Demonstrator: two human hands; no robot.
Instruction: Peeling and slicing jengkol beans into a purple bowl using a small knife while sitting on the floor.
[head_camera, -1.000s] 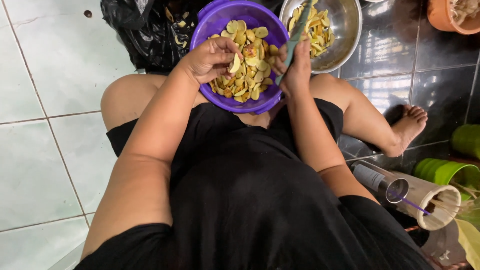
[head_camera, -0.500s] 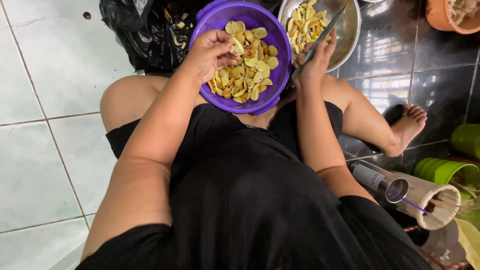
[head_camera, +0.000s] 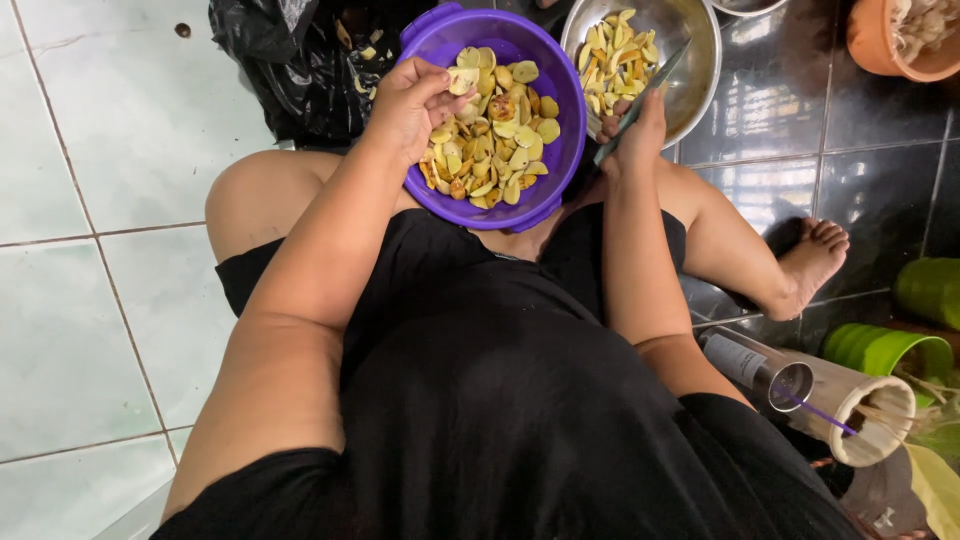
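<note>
A purple bowl (head_camera: 560, 120) of yellow fruit pieces (head_camera: 495, 135) rests on the seated person's lap. The left hand (head_camera: 412, 105) pinches one piece (head_camera: 462, 80) inside it. The right hand (head_camera: 635, 130), fingers wrapped around a knife (head_camera: 640, 100), hovers over the steel bowl (head_camera: 695, 60) just beside.

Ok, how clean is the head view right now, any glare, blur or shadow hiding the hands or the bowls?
Head view: sharp on the left hand in the purple bowl and on the right hand holding the knife; bright reflections on the dark floor tiles and inside the steel bowl; black bag reads as a dark mass; slight wide-angle stretch at the edges.
</note>
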